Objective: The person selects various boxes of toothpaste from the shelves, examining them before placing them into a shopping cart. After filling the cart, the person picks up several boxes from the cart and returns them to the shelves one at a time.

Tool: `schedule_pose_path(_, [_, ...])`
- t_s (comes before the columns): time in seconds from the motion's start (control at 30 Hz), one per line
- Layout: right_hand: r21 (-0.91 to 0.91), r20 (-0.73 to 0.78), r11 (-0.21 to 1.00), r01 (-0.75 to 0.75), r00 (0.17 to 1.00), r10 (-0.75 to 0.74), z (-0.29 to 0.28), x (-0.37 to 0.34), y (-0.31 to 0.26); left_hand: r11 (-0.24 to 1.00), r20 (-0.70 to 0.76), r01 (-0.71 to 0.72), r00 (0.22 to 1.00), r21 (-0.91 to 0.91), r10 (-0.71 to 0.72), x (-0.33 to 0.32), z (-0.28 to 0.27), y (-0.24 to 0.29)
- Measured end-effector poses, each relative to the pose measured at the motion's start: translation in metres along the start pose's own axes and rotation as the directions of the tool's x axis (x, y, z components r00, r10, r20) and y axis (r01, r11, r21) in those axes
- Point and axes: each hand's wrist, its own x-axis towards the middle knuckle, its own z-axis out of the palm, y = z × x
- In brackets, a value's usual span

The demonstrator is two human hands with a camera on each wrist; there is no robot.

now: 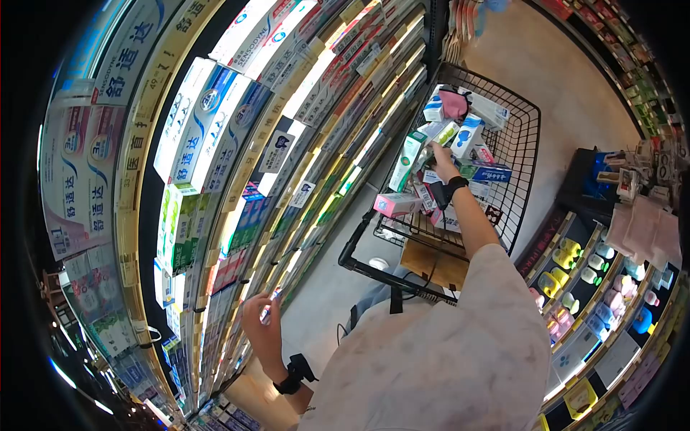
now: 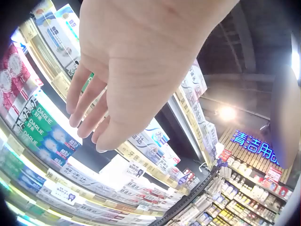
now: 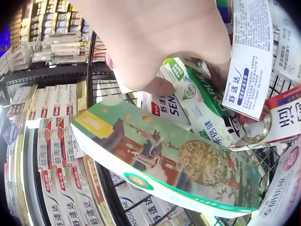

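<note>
My right hand (image 1: 444, 164) reaches down into the shopping cart (image 1: 537, 144). In the right wrist view its thumb and fingers straddle a green and white Darlie toothpaste box (image 3: 200, 101) and grip its near end. Just in front lies a larger green box with a painted building (image 3: 183, 165). A white Sensodyne toothpaste box (image 3: 247, 61) stands beside the fingers. My left hand (image 1: 263, 330) hangs beside the toothpaste shelf, fingers loosely bent and holding nothing. In the left wrist view that hand (image 2: 127, 80) overlaps the shelf fronts, near green Darlie boxes (image 2: 40, 122).
Along the left runs a tall shelf packed with toothpaste boxes (image 1: 208, 122) and price strips. More toothpaste boxes, a pink one (image 1: 397, 205) among them, lie in the cart. A brown carton (image 1: 431, 264) sits near its handle. Shelves of bottles (image 1: 568, 258) stand at the right.
</note>
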Motion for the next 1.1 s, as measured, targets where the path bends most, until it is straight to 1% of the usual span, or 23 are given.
schedule_pose_path(0.1, [-0.274,-0.243,0.958,0.081,0.958,-0.15,0.004,0.042,0.031,0.999,-0.014,0.021,1.0,-0.027,-0.021,-0.009,0.002,0.002])
schedule_pose_path(0.13, [-0.193,-0.123,0.972,0.136,0.979,-0.162,0.003,0.032,0.021,0.999,-0.012,0.036,0.999,-0.037,-0.037,-0.012,0.001,0.0])
schedule_pose_path(0.17, [0.027,-0.008,0.997,0.079,0.997,-0.078,-0.004,0.015,0.015,0.998,-0.01,0.051,0.999,-0.047,-0.052,-0.015,-0.001,-0.004])
schedule_pose_path(0.23, [0.202,0.165,0.975,-0.094,0.985,0.061,-0.019,-0.006,-0.004,1.0,-0.022,-0.007,1.0,0.021,0.007,-0.025,-0.007,-0.014])
schedule_pose_path(0.27, [0.303,0.344,0.941,-0.149,0.938,0.038,-0.03,-0.004,-0.006,0.998,-0.036,-0.032,0.999,0.049,0.034,-0.03,-0.008,-0.018])
schedule_pose_path(0.3, [0.397,0.281,0.874,-0.279,0.944,0.174,-0.025,-0.021,-0.028,0.998,-0.053,-0.031,0.998,0.046,0.033,-0.034,-0.009,-0.021])
schedule_pose_path(0.33, [0.338,0.312,0.928,-0.158,0.949,0.048,-0.029,-0.039,-0.036,0.999,-0.07,-0.024,0.997,0.044,0.027,-0.039,-0.011,-0.024])
schedule_pose_path(0.4, [0.342,0.339,0.931,-0.126,0.941,0.003,-0.034,-0.069,-0.059,0.999,-0.143,-0.025,0.989,0.02,0.028,-0.055,-0.013,-0.034])
schedule_pose_path(0.43, [0.399,0.331,0.891,-0.218,0.94,0.082,-0.031,-0.09,-0.077,1.0,-0.153,-0.007,0.988,-0.019,0.004,-0.062,-0.013,-0.039])
schedule_pose_path(0.47, [0.391,0.329,0.918,-0.063,0.941,-0.075,-0.022,-0.139,-0.093,0.998,-0.163,0.01,0.986,-0.059,-0.02,-0.068,-0.014,-0.044])
schedule_pose_path(0.5, [0.358,0.364,0.933,0.02,0.917,-0.16,-0.028,-0.143,-0.093,0.995,-0.174,0.025,0.984,-0.1,-0.043,-0.074,-0.015,-0.05])
schedule_pose_path(0.57, [0.295,0.36,0.945,0.143,0.899,-0.248,-0.026,-0.205,-0.113,0.992,-0.21,-0.004,0.977,-0.128,-0.023,-0.089,-0.017,-0.064])
schedule_pose_path(0.6, [0.179,0.382,0.906,0.383,0.822,-0.422,-0.029,-0.217,-0.108,0.989,-0.218,-0.002,0.976,-0.148,-0.03,-0.096,-0.017,-0.073])
schedule_pose_path(0.7, [0.057,0.469,0.921,0.385,0.804,-0.366,-0.024,-0.26,-0.117,0.976,-0.259,-0.02,0.965,-0.217,-0.038,-0.124,-0.019,-0.098])
schedule_pose_path(0.77, [-0.08,0.55,0.918,0.389,0.785,-0.285,-0.055,-0.274,-0.109,0.979,-0.304,-0.053,0.952,-0.196,-0.009,-0.142,-0.017,-0.117])
schedule_pose_path(0.8, [0.04,0.587,0.869,0.494,0.692,-0.42,-0.055,-0.33,-0.095,0.979,-0.29,-0.037,0.957,-0.2,-0.023,-0.151,-0.02,-0.124])
schedule_pose_path(0.83, [-0.036,0.583,0.985,0.168,0.804,-0.116,-0.08,-0.288,-0.097,0.973,-0.302,-0.046,0.953,-0.224,-0.024,-0.161,-0.02,-0.132])
schedule_pose_path(0.87, [-0.241,0.705,0.773,0.586,0.653,-0.275,-0.091,-0.31,-0.082,0.969,-0.285,-0.021,0.957,-0.245,-0.052,-0.17,-0.02,-0.14])
schedule_pose_path(0.9, [-0.325,0.783,0.358,0.875,0.462,-0.417,-0.101,-0.336,-0.067,0.965,-0.269,0.01,0.96,-0.263,-0.083,-0.179,-0.019,-0.148])
schedule_pose_path(0.97, [-0.345,0.87,-0.199,0.917,0.233,-0.434,-0.122,-0.33,-0.049,0.95,-0.256,0.023,0.961,-0.31,-0.107,-0.193,-0.017,-0.16])
schedule_pose_path(1.03, [-0.38,0.854,-0.023,0.925,0.341,-0.392,-0.128,-0.342,-0.04,0.948,-0.229,0.018,0.969,-0.316,-0.094,-0.203,-0.012,-0.172])
schedule_pose_path(1.07, [-0.423,0.813,0.211,0.881,0.472,-0.34,-0.131,-0.341,-0.037,0.951,-0.214,0.028,0.972,-0.308,-0.098,-0.207,-0.01,-0.173])
schedule_pose_path(1.1, [-0.428,0.702,0.647,0.631,0.683,-0.202,-0.132,-0.336,-0.037,0.955,-0.201,0.036,0.974,-0.296,-0.099,-0.208,-0.01,-0.173])
